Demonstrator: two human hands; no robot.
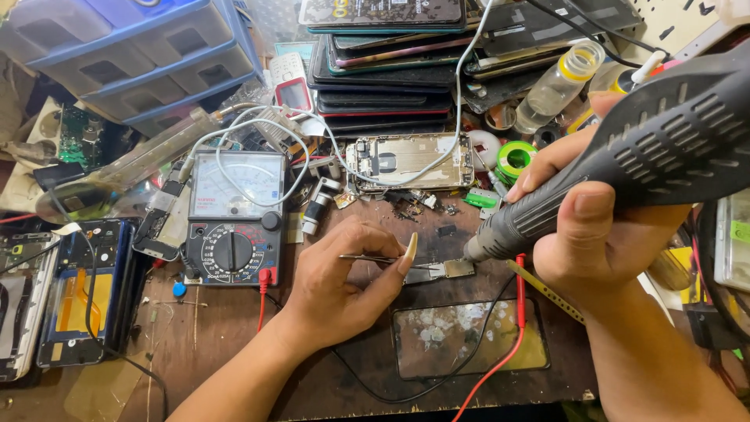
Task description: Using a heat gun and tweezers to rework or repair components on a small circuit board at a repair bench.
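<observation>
On a cluttered wooden workbench, the left hand pinches tweezers on a small metal part at centre; at three o'clock the right hand wraps a hot-air tool. Steady tweezers and a hovering nozzle should serve best.

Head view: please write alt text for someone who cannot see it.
The right hand aims a black hot-air tool at a small metal part that the left hand holds with tweezers on a cluttered wooden workbench. An analog multimeter sits to the left, an opened phone and stacked phones behind.
</observation>
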